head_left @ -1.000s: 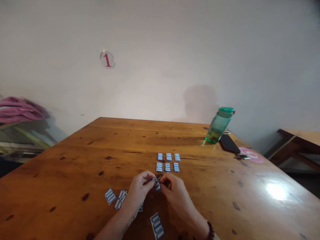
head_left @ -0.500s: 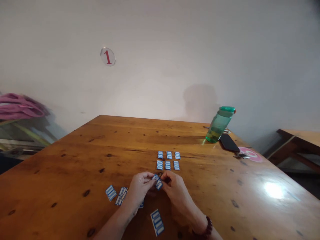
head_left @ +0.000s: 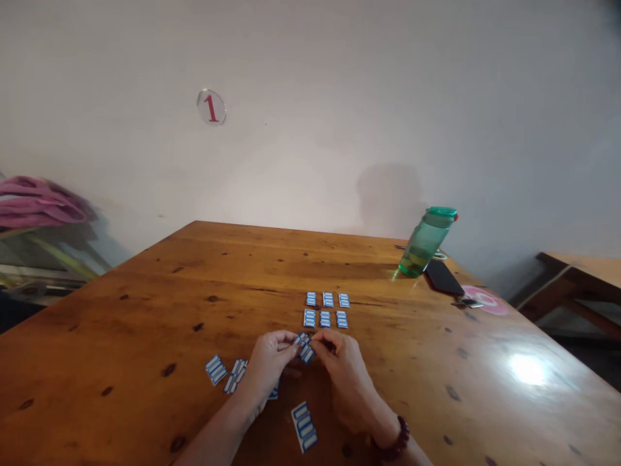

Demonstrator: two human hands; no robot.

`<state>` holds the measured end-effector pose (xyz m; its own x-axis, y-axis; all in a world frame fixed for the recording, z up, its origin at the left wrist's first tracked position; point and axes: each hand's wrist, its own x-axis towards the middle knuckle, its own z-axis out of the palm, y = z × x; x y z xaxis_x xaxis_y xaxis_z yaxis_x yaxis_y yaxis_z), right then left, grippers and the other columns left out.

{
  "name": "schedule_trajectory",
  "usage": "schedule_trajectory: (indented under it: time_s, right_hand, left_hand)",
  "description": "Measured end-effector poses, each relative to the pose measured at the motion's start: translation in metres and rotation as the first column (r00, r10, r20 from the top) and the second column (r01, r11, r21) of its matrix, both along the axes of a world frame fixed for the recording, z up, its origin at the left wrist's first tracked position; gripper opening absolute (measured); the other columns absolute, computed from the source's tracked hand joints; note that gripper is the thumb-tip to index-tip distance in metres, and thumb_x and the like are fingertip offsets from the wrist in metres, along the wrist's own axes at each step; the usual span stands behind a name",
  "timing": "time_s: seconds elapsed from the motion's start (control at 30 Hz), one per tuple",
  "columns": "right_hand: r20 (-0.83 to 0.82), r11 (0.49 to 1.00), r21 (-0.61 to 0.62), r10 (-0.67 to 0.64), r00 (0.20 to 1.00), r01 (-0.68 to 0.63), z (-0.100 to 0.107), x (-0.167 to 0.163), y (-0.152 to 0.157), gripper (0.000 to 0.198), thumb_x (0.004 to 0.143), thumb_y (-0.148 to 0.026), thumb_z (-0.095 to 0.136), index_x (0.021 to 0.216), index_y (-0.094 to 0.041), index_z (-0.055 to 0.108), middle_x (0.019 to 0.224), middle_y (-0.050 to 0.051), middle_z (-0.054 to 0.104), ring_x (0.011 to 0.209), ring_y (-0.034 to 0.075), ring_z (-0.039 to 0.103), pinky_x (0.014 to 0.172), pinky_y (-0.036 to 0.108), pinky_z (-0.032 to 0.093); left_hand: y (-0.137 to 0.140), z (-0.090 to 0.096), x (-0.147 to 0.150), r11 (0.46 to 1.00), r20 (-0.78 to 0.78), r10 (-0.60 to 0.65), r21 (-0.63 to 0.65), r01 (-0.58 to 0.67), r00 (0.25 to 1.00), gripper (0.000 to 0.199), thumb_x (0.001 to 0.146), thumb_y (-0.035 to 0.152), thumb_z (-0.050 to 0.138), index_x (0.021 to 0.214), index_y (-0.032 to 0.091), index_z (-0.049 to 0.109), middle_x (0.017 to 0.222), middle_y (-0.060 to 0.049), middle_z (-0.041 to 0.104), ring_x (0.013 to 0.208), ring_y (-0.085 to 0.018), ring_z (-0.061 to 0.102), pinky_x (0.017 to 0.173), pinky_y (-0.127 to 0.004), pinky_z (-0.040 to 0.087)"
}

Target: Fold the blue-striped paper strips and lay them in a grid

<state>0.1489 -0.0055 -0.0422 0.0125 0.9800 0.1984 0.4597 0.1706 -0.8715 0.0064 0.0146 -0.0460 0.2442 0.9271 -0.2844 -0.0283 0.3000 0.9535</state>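
Note:
Between my hands, above the table, are blue-and-white label stickers (head_left: 305,350), small pieces with white boxes framed in blue. My left hand (head_left: 270,362) pinches them from the left with thumb and fingers. From the right, the thumb and forefinger of my right hand (head_left: 342,362) are closed at their upper edge. Just beyond my fingertips, similar sticker pieces (head_left: 325,319) lie in two short rows. Beside my left forearm are a loose piece (head_left: 215,369) and an overlapping group (head_left: 235,376). Part of another piece (head_left: 274,391) shows under my left wrist. One more sticker piece (head_left: 305,427) lies between my forearms.
A green water bottle (head_left: 427,243) stands at the back right of the wooden table (head_left: 252,259). By it lie a dark phone (head_left: 444,278), keys (head_left: 467,303) and a pink round sticker (head_left: 486,299). Pink cloth (head_left: 39,202) rests at the far left; a wall rises behind.
The stickers between my hands now look more fanned apart, with another piece showing at the top. My right fingers have shifted slightly left and up to their upper edge.

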Motion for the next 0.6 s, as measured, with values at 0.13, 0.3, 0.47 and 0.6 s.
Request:
schedule_trajectory:
  time_s: [0.13, 0.3, 0.47, 0.6]
  right_hand:
    - [-0.066, 0.99, 0.064, -0.118, 0.991, 0.122, 0.001, 0.004, 0.002, 0.02, 0.074, -0.028, 0.051, 0.059, -0.017, 0.056, 0.053, -0.003, 0.048, 0.051, 0.011, 0.039, 0.049, 0.021, 0.029]
    - [-0.243, 0.997, 0.039, -0.049, 0.969, 0.06, 0.003, 0.002, 0.0, 0.021, 0.074, -0.033, 0.05, 0.061, -0.016, 0.051, 0.054, -0.003, 0.046, 0.051, 0.01, 0.039, 0.048, 0.021, 0.03]
    - [-0.07, 0.999, 0.036, -0.024, 0.997, 0.027, -0.002, -0.008, -0.002, 0.016, 0.072, -0.024, 0.05, 0.058, -0.017, 0.048, 0.053, -0.003, 0.046, 0.051, 0.01, 0.04, 0.048, 0.02, 0.03]
    - [0.025, 0.995, 0.066, -0.073, 0.997, 0.072, -0.004, -0.006, -0.002, 0.015, 0.073, -0.022, 0.049, 0.059, -0.017, 0.048, 0.055, -0.002, 0.047, 0.051, 0.01, 0.042, 0.049, 0.021, 0.031]
  left_hand:
    - [-0.001, 0.003, 0.0, 1.0, -0.004, 0.026, -0.004, -0.026, 1.0, 0.028, 0.052, 0.037, 0.069, 0.066, 0.015, 0.059, 0.056, -0.001, 0.063, 0.049, -0.013, 0.058, 0.046, -0.024, 0.047]
    - [-0.001, 0.003, 0.002, 0.995, -0.044, 0.065, 0.074, -0.062, 0.997, 0.026, 0.053, 0.037, 0.068, 0.063, 0.014, 0.06, 0.05, 0.001, 0.06, 0.042, -0.011, 0.052, 0.036, -0.02, 0.039]
    - [-0.003, 0.006, 0.004, 0.998, 0.039, 0.023, 0.05, -0.025, 0.999, 0.026, 0.053, 0.035, 0.069, 0.065, 0.015, 0.06, 0.056, 0.0, 0.063, 0.053, -0.015, 0.058, 0.046, -0.024, 0.046]
    - [-0.007, 0.014, 0.004, 0.999, 0.092, -0.034, 0.037, 0.031, 0.995, 0.028, 0.055, 0.038, 0.068, 0.068, 0.014, 0.06, 0.062, -0.002, 0.066, 0.056, -0.015, 0.06, 0.054, -0.028, 0.049]
